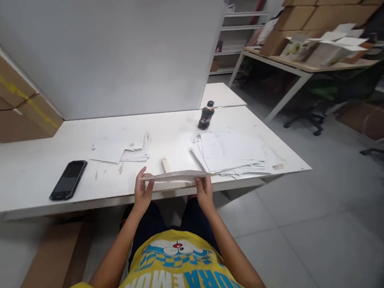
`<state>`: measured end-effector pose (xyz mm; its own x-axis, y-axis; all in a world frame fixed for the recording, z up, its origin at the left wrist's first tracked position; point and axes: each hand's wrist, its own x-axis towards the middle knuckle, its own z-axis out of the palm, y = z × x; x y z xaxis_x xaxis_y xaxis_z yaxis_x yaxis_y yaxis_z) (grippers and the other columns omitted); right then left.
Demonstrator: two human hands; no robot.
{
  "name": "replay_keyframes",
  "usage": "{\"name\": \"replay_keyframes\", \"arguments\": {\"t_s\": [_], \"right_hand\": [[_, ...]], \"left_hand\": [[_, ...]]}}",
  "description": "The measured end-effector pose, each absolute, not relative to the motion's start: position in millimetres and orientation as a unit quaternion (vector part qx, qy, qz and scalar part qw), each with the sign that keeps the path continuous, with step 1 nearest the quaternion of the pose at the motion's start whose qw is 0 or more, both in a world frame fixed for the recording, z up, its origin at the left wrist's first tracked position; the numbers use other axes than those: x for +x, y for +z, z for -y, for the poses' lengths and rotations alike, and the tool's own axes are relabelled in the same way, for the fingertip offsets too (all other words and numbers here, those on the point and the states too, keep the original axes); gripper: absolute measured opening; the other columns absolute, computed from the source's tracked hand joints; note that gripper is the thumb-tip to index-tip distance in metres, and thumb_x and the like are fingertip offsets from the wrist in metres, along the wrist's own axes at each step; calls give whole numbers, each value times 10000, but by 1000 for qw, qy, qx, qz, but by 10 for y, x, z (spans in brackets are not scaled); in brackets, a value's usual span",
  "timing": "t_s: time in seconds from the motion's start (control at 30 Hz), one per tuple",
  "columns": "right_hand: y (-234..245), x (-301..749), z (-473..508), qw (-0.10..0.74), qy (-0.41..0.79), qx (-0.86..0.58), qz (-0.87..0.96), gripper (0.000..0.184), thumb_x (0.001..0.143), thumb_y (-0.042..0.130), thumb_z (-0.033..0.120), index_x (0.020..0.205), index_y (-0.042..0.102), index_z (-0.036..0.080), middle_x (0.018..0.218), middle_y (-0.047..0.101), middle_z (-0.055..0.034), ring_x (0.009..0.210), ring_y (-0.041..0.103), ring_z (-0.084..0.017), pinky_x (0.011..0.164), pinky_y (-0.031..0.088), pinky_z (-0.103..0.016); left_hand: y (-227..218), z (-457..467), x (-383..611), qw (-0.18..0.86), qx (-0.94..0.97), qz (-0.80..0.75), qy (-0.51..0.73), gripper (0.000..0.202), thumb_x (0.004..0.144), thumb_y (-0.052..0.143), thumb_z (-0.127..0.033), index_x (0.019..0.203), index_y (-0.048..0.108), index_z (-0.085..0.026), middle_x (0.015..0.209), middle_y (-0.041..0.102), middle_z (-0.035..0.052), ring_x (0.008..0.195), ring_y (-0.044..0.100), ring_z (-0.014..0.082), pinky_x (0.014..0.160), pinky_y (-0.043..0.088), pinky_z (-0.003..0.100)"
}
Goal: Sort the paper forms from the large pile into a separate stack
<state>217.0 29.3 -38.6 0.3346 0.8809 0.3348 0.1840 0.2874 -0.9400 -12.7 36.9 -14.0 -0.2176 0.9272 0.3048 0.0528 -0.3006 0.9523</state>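
Between my two hands a sheet of paper [176,174] is held by its ends near the table's front edge, seen almost edge-on and slightly bowed. My left hand [143,189] pinches its left end, thumb toward me. At the right end, my right hand [204,190] grips it the same way. Just behind the sheet lies a small pale block [165,164], partly hidden by it. To the right is a loose pile of white papers [231,151]. On the left sits a smaller stack of papers [112,149], with cut or torn edges.
A black phone [68,180] lies on the white table [175,138] at left. A dark soda bottle [206,116] stands upright before the white partition [112,53]. Cardboard boxes [19,99] are at the left end. Another desk [284,65] with boxes stands behind, right.
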Motion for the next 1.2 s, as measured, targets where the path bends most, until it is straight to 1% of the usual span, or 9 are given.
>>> {"name": "replay_keyframes", "arguments": {"t_s": [0.17,0.3,0.43,0.53,0.73,0.83,1.03,1.1,1.2], "right_hand": [[-306,2184,-280,617,272,-541,503,248,900,527,425,1040,565,223,905,632,-45,863,598,-216,805,485,-360],[-331,2209,-231,610,274,-559,490,256,883,547,424,1033,573,219,945,653,-55,906,607,-223,841,488,-373],[-293,2228,-232,615,301,-537,493,288,882,539,429,1070,588,216,1001,681,-73,952,622,-229,855,501,-372],[-222,2258,-220,608,299,-542,498,270,880,527,435,1001,616,211,935,695,-68,886,634,-232,798,515,-361],[-167,2392,-173,553,266,-555,562,268,882,522,433,915,656,203,892,703,-73,852,643,-247,784,503,-367],[-151,2418,-160,549,266,-551,568,273,883,514,429,902,661,201,879,703,-71,852,637,-243,782,499,-362],[-89,2340,-51,598,276,-558,505,255,875,554,437,899,675,214,880,708,-65,831,635,-235,765,505,-365],[-85,2301,-48,619,286,-548,484,250,874,565,435,909,677,215,919,709,-71,861,636,-233,787,503,-370],[-108,2251,-108,646,304,-549,434,280,852,584,471,856,648,198,829,690,-55,796,621,-212,742,500,-352]], "left_hand": [[-139,-377,-110,352,511,-502,603,463,822,660,-566,1096,623,-195,1035,673,85,1064,626,239,981,473,375],[-118,-383,-165,393,544,-521,526,404,811,665,-516,1070,616,-210,1012,694,67,1007,648,240,934,500,384],[-119,-365,-207,375,561,-542,501,343,813,656,-466,1050,616,-221,1012,696,55,1001,643,240,915,504,378],[-153,-329,-198,357,559,-553,505,296,836,624,-449,1025,615,-222,994,689,54,1002,636,241,924,495,389],[-152,-335,-224,341,538,-544,546,474,820,656,-445,1224,521,-235,1095,653,73,1039,631,223,914,494,360],[-91,-356,-253,349,538,-554,530,452,846,633,-449,1224,519,-229,1080,647,70,1016,629,216,890,500,349],[60,-349,-248,335,541,-523,567,455,902,590,-449,1290,479,-239,1014,627,64,975,632,201,860,504,330],[70,-379,-228,308,554,-492,597,550,899,608,-448,1367,397,-251,1078,607,81,1023,619,200,914,483,347],[1,-448,-188,314,561,-467,608,718,863,637,-504,1439,289,-256,1158,568,104,1075,602,205,961,461,368]]}}
